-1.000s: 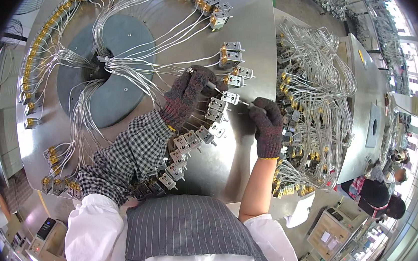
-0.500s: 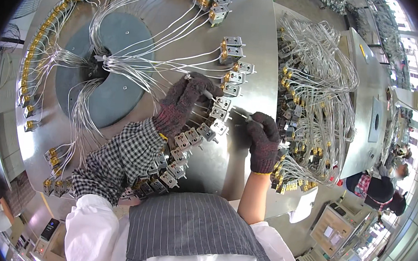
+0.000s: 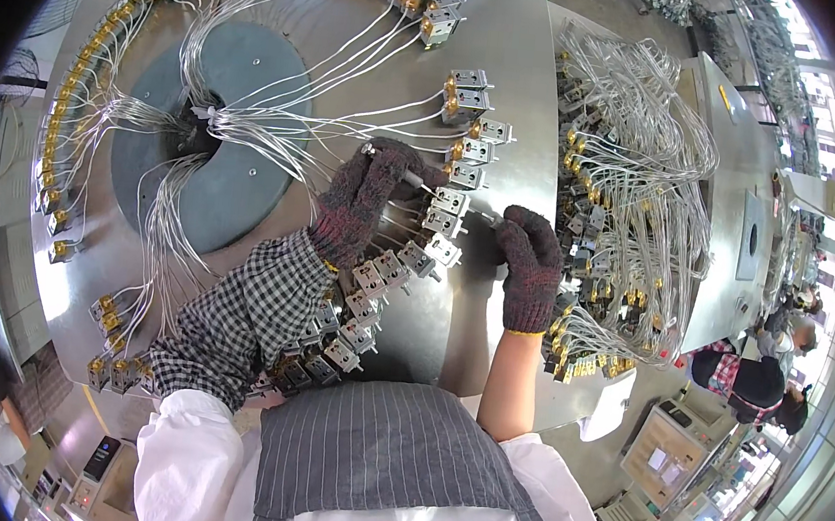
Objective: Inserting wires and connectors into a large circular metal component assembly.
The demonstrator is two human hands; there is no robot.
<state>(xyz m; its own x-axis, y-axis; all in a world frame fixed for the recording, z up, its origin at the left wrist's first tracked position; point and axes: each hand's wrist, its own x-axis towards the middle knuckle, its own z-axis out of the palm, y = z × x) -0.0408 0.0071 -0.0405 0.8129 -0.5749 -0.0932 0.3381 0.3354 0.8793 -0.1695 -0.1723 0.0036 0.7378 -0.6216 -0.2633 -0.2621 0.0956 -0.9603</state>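
Over table (image 3: 512, 39): grips slim tool (image 3: 413, 179) in left hand (image 3: 367, 198) beside metal block (image 3: 449, 200); curls right hand (image 3: 529, 271), cannot tell whether gripping.

2 gloved hands (image 3: 368, 201) (image 3: 530, 271), 1 disc (image 3: 233, 198), 1 apron (image 3: 389, 449) – dozens of metal blks (image 3: 443, 223).

The slim tool (image 3: 415, 179), pale and rod-like, is held slantwise to the right of the grey disc (image 3: 242, 208), partly covered, its thin end directed down and away from the disc, toward a metal unit (image 3: 450, 201); whether the two touch is too small to tell; that metal unit is a small, boxy, silver piece with dark holes in its upward face; it sits well to the right of the grey disc, with a short stub projecting from the side farther from the disc.
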